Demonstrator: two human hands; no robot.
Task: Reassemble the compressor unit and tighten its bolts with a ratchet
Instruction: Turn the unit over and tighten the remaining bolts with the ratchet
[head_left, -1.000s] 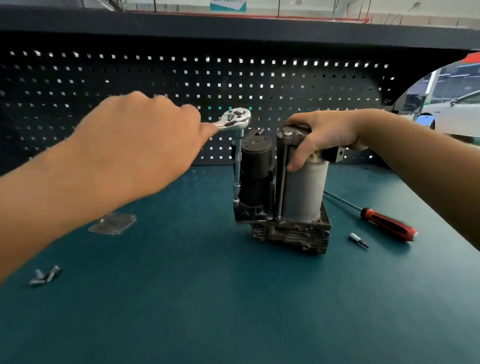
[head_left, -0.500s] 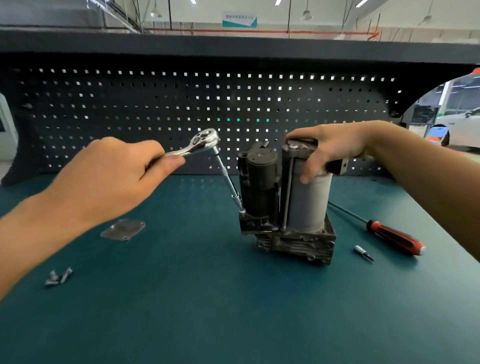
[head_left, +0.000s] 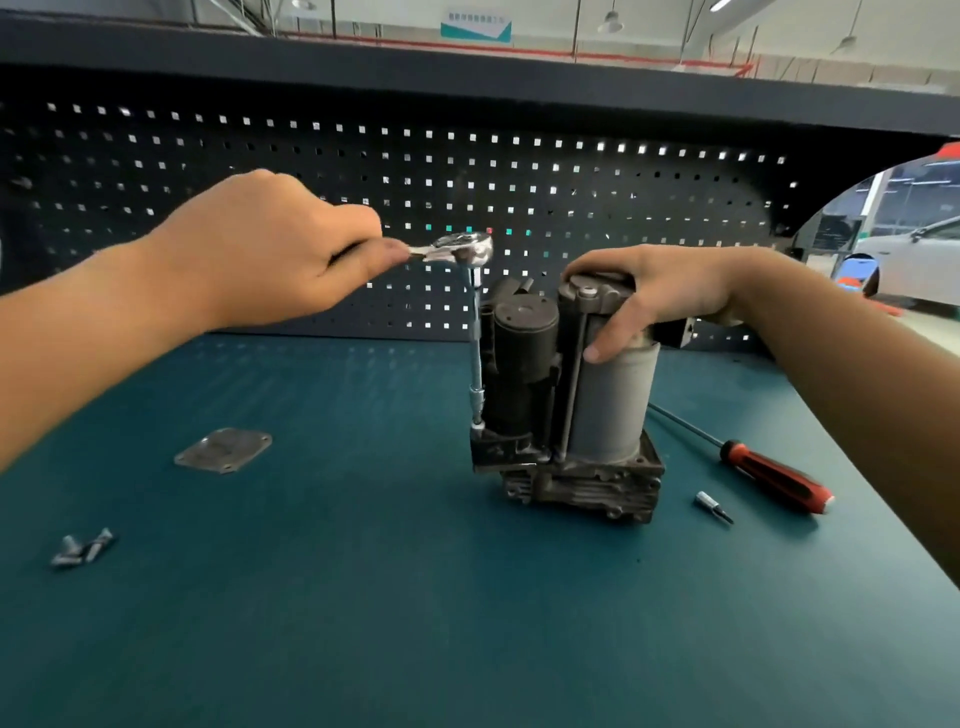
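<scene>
The compressor unit (head_left: 566, 415) stands upright on the teal bench, a black motor cylinder beside a grey canister on a ribbed metal base. My right hand (head_left: 654, 291) grips its top, thumb down the front of the canister. My left hand (head_left: 270, 249) grips the handle of a chrome ratchet (head_left: 460, 248). From the ratchet head a long extension (head_left: 475, 364) runs straight down to a bolt at the left of the compressor's base.
A flat metal cover plate (head_left: 223, 451) lies left of the compressor. Loose bolts (head_left: 83, 546) sit near the bench's left front. A red-handled screwdriver (head_left: 769, 475) and a small bit (head_left: 712, 506) lie to the right. A black pegboard (head_left: 467, 171) backs the bench.
The ratchet extension was leaning left half a second ago; it now stands upright on the bolt, with the ratchet head swung back right. My right hand has kept its hold on the compressor.
</scene>
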